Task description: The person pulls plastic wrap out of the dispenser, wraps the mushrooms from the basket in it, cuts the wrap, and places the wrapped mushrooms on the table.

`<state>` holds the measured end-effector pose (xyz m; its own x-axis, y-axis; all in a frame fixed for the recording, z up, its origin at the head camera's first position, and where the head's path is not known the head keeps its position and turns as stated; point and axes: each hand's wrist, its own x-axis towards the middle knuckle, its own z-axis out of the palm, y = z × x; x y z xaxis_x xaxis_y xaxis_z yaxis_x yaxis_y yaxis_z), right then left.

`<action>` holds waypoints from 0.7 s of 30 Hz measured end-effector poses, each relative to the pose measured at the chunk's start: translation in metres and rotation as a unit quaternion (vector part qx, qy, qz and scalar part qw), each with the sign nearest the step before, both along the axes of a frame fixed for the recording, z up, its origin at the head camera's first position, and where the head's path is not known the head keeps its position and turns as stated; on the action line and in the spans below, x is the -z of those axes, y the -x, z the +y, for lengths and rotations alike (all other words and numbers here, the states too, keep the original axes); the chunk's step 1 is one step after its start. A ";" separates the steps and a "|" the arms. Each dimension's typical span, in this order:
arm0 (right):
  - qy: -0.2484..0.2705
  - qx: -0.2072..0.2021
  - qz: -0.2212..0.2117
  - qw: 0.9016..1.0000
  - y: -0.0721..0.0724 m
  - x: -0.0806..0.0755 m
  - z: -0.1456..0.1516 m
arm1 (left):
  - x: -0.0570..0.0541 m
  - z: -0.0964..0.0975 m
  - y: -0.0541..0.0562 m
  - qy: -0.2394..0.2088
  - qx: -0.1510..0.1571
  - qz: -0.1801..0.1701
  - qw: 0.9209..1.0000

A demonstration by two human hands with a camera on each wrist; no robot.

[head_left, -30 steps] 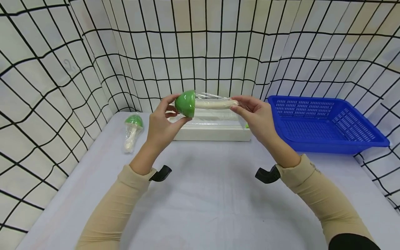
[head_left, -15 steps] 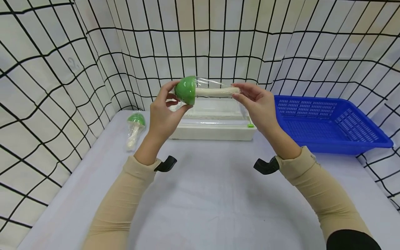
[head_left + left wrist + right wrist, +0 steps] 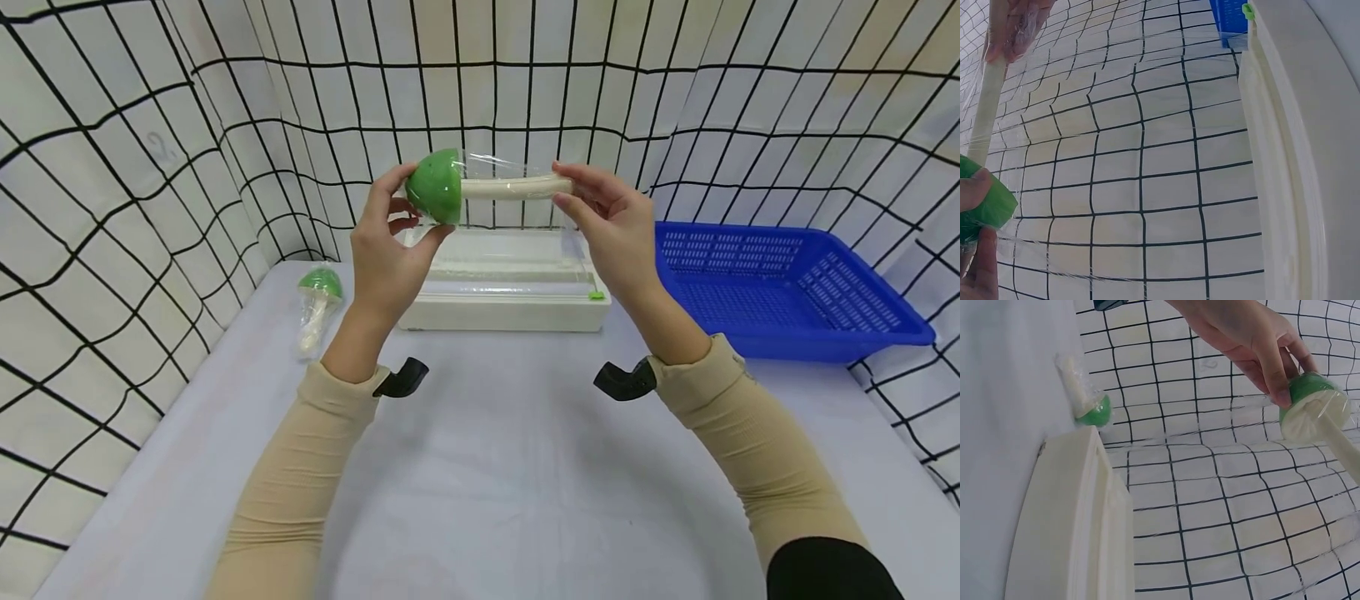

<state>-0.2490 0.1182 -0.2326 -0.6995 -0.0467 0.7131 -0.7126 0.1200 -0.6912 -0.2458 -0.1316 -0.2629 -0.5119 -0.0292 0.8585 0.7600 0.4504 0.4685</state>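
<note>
In the head view a toy mushroom with a green cap [image 3: 437,187] and a long white stem [image 3: 510,188] is held sideways above a white cling film dispenser [image 3: 510,315]. My left hand [image 3: 386,258] grips the cap between thumb and fingers. At the stem's far end, my right hand [image 3: 618,225] pinches the tip together with clear film. Cling film [image 3: 495,165] lies around the mushroom, and in the left wrist view a thin sheet stretches from it towards the dispenser. The right wrist view shows the cap's pale underside [image 3: 1300,422], with film over it.
Another green-capped mushroom [image 3: 317,310], wrapped in film, lies left of the dispenser on the white cloth. A blue plastic basket [image 3: 817,343] stands at the right. Black wire mesh [image 3: 495,129] encloses the back and sides. The dispenser has a green slider [image 3: 596,295] at its right end.
Both hands have risen with the mushroom, away from the dispenser, showing more of the dispenser's top. Their grips look the same. The wrapped mushroom and the basket stay in place.
</note>
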 end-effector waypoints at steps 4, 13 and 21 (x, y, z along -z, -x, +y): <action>0.011 0.006 0.004 1.000 0.001 -0.004 0.000 | -0.004 0.002 0.000 -0.002 -0.006 0.004 1.000; 0.019 0.011 0.029 0.999 0.003 -0.014 -0.005 | -0.016 0.004 0.002 -0.027 -0.013 0.012 0.999; 0.033 0.009 0.053 0.998 -0.003 -0.021 -0.005 | -0.023 0.004 -0.002 -0.009 -0.003 0.039 0.999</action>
<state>-0.2459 0.1129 -0.2121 -0.6206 0.0147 0.7840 -0.7800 0.0906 -0.6192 -0.2433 -0.1272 -0.2398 -0.4425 -0.0477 0.8955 0.7919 0.4478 0.4151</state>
